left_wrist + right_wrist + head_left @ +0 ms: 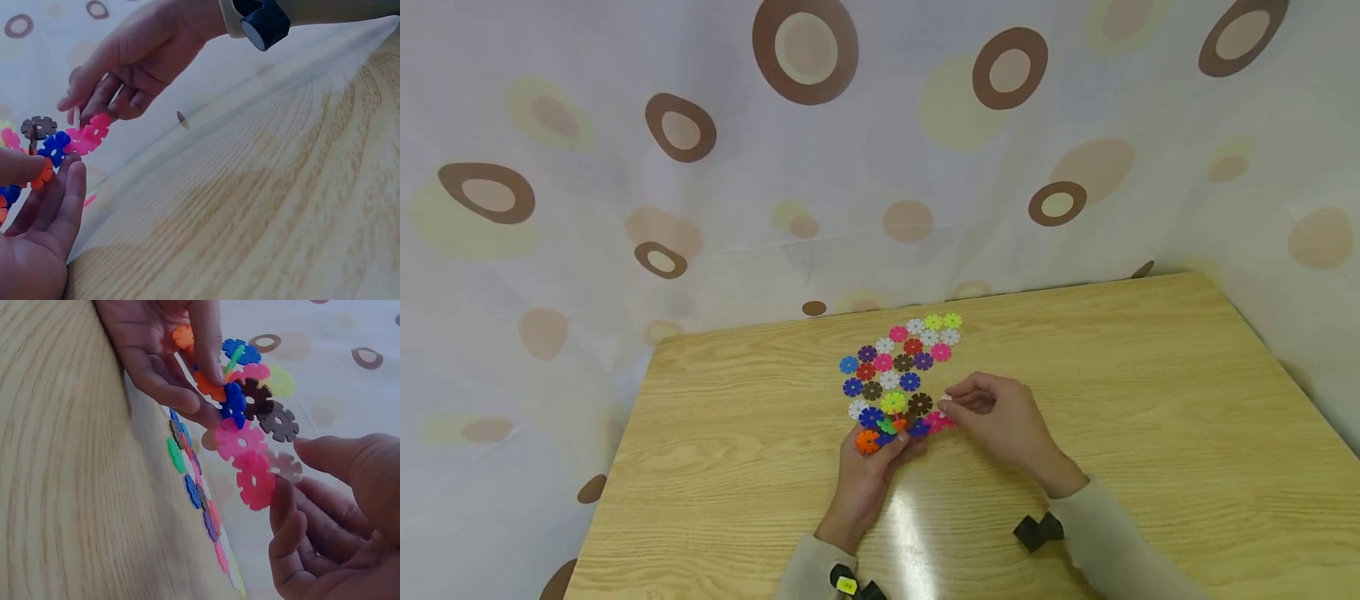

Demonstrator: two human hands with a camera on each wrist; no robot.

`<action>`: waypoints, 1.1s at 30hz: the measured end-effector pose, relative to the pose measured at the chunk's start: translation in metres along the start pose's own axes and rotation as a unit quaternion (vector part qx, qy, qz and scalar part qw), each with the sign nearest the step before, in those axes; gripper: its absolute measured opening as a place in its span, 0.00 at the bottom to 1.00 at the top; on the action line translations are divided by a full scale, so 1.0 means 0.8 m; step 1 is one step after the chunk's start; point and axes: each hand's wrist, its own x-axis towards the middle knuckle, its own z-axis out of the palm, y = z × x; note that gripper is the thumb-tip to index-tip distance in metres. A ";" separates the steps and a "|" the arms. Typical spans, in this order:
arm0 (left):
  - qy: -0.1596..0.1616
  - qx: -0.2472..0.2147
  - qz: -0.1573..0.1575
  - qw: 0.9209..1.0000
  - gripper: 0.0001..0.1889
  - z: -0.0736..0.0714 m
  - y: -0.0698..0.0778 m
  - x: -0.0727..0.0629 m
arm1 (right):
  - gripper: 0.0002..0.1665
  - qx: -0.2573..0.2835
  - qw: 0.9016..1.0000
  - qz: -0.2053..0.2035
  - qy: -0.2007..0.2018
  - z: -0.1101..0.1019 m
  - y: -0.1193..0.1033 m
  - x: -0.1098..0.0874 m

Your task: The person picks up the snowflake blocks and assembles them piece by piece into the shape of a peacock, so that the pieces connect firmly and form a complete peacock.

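Note:
My left hand (859, 487) holds a cluster of joined plastic snowflake discs above the table, with its thumb over an orange disc (210, 385). Blue, brown, yellow and green pieces also belong to this cluster. Two pink discs (255, 481) extend from it toward my right hand (1011, 425). Between thumb and fingers, the right hand pinches a white snowflake disc (287, 466) right against the pink ones. In the left wrist view, that white disc is seen nearly edge-on, and the left fingers curl beneath a blue disc (55, 148).
Several loose snowflake discs (903, 362) lie in slanting rows on the wooden table (715, 475), just beyond the hands. A wall covering with brown circles (850, 267) rises behind the table's back edge. Black wrist devices (1037, 532) sit by the sleeves.

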 end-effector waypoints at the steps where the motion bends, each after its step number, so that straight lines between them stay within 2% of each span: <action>1: 0.002 -0.001 0.000 1.000 0.31 0.000 0.000 0.000 | 0.11 0.004 1.000 -0.008 -0.006 -0.001 0.002 0.001; 6: 0.010 -0.011 -0.003 1.000 0.29 -0.001 -0.002 0.001 | 0.20 0.036 0.997 -0.042 -0.047 -0.002 0.013 0.005; 11: 0.012 -0.024 0.002 1.000 0.28 -0.001 -0.002 0.002 | 0.28 0.028 0.995 -0.063 -0.071 0.006 0.025 0.007; 22: 0.002 -0.038 -0.006 0.999 0.29 0.001 0.000 0.002 | 0.34 -0.059 0.991 -0.116 -0.028 0.022 0.034 0.005; 33: 0.000 -0.042 0.004 0.999 0.30 -0.001 -0.001 -0.001 | 0.29 -0.111 0.982 -0.153 -0.015 0.021 0.028 0.004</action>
